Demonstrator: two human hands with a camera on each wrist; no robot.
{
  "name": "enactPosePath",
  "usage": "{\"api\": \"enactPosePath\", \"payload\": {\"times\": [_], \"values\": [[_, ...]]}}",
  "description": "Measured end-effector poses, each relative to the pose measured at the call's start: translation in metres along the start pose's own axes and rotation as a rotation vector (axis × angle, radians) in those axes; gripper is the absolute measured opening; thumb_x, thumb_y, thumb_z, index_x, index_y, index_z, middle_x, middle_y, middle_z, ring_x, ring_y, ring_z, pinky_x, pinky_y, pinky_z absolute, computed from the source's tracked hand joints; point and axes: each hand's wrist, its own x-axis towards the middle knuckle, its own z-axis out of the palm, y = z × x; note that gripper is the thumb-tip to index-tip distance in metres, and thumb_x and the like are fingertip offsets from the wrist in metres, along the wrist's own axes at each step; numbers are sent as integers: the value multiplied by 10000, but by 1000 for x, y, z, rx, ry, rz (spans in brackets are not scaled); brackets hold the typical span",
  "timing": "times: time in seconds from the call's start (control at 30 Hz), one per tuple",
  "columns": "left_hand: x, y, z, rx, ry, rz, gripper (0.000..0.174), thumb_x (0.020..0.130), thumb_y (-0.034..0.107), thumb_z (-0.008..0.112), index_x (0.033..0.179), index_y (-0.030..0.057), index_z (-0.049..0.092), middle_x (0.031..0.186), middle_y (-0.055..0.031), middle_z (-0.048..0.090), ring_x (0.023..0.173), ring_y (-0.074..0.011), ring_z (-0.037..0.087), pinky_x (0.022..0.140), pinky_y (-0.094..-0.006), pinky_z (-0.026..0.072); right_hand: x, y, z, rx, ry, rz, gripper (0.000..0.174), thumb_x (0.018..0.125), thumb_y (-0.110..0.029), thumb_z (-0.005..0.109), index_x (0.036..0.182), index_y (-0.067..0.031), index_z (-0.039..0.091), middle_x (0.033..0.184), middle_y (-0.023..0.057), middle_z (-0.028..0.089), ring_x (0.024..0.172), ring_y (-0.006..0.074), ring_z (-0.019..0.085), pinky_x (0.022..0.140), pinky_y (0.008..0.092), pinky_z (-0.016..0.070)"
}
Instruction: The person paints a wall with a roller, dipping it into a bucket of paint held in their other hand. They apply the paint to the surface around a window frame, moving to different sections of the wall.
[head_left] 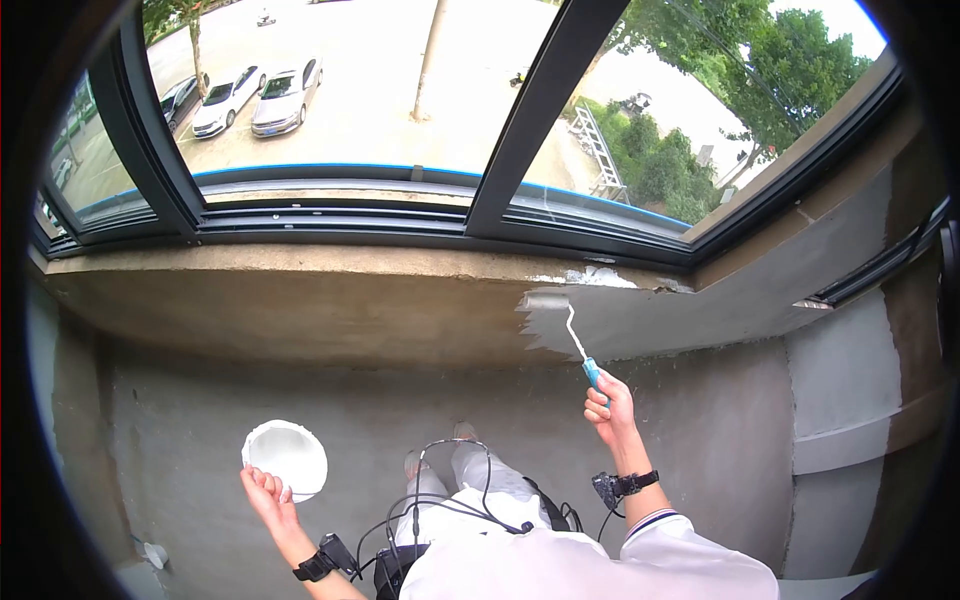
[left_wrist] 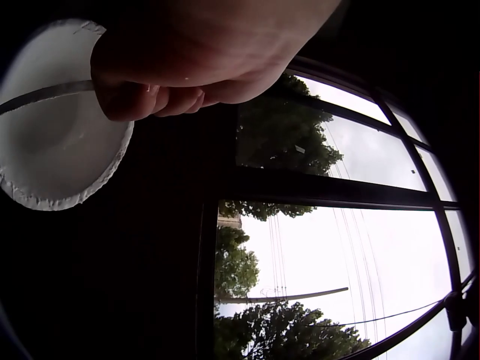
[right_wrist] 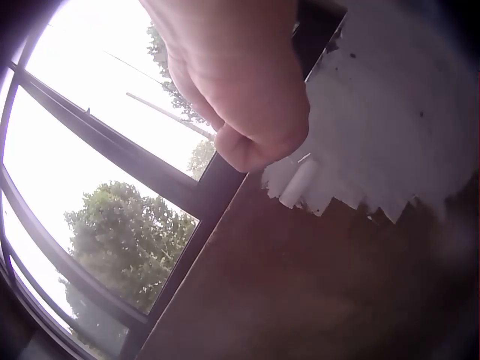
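My right hand (head_left: 614,412) grips the blue handle of a paint roller (head_left: 591,370). Its white roller head (head_left: 546,300) lies against the wall (head_left: 400,315) below the window, at the left edge of a light grey painted patch (head_left: 565,328). In the right wrist view the fist hides the roller's handle, while the roller head (right_wrist: 299,182) shows just beyond it. At lower left, my left hand (head_left: 268,498) holds a white paint bucket (head_left: 305,462) by its thin handle (left_wrist: 45,95). The bucket's rim is crusted with paint, and its inside looks white.
A dark window frame (head_left: 330,221) runs above the rough sill (head_left: 300,261), which carries a white paint smear (head_left: 600,277) on its right part. Grey concrete floor (head_left: 200,400) surrounds the person's feet. Black cables (head_left: 480,513) hang at the waist. Parked cars (head_left: 285,100) stand outside.
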Motion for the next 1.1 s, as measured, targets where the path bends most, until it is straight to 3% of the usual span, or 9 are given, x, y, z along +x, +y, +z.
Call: {"api": "enactPosePath", "payload": {"times": [0.17,0.33,0.4,0.6,0.73,0.83,0.9,1.0,1.1], "values": [[-1,20,-39,-9,5,4,416,941,377,518,628,220,293,495,93,178,385,-48,153,329,-232,143,60,59,-9,58,109,127,55,1005,-135,457,967,-140,497,591,-46,378,401,51,289,383,222,226],[2,23,-61,44,47,-26,420,940,402,522,640,223,289,507,93,176,396,-50,143,342,-247,124,95,99,-32,396,250,310,199,983,-147,475,805,-121,392,592,-40,380,427,68,323,384,236,234],[4,22,-66,49,45,-21,431,941,420,527,640,226,287,511,95,173,400,-50,139,348,-244,115,90,100,-34,324,286,248,221,952,-127,496,753,-119,400,578,-46,369,425,60,325,386,231,237],[20,16,-64,72,87,-53,454,945,459,536,647,222,290,531,95,164,417,-45,149,365,-235,111,12,26,-39,86,215,77,105,942,-88,502,873,-143,445,581,-58,402,424,53,341,396,232,255],[25,8,-51,11,39,-56,454,945,464,541,653,223,290,533,98,165,419,-39,153,361,-231,118,-15,-20,-60,242,261,89,75,940,-111,512,880,-110,468,592,-48,427,427,56,339,401,234,261],[27,-5,-44,16,-41,-69,443,953,448,530,651,220,298,518,99,171,391,-45,142,342,-233,130,-26,-50,-56,-280,411,-16,36,932,-75,506,903,-82,487,612,-17,438,441,57,359,399,218,257],[17,-11,-31,19,-61,-54,438,958,440,521,650,219,301,514,97,175,384,-45,146,340,-234,130,-23,-54,-64,-450,495,-58,47,922,-26,484,936,-65,506,629,2,463,448,54,388,384,215,268],[1,-15,-13,45,-81,-31,427,968,422,502,644,216,315,500,92,190,372,-46,162,335,-236,135,-5,-52,-76,-395,514,-144,56,919,-13,473,928,-58,506,629,1,466,447,50,389,378,211,278],[-24,-20,4,41,-90,-7,423,962,435,497,640,219,330,486,91,202,365,-51,165,337,-241,138,11,-40,-65,-356,455,-241,166,925,3,465,1078,-45,507,675,3,483,453,44,394,370,221,325]]}}
